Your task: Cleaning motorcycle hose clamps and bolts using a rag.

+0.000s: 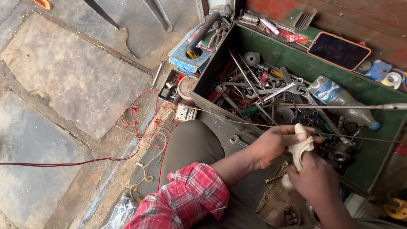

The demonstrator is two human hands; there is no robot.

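Head view shows left hand point(271, 146) and right hand point(316, 176) both closed on a pale rag point(302, 146), wiping a thin rod point(360, 136) between the fingers, above the toolbox point(381, 165).

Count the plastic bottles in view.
1. A clear plastic bottle with a blue cap lies on its side in the green toolbox, on top of the tools at the right. More could be buried under the tools.
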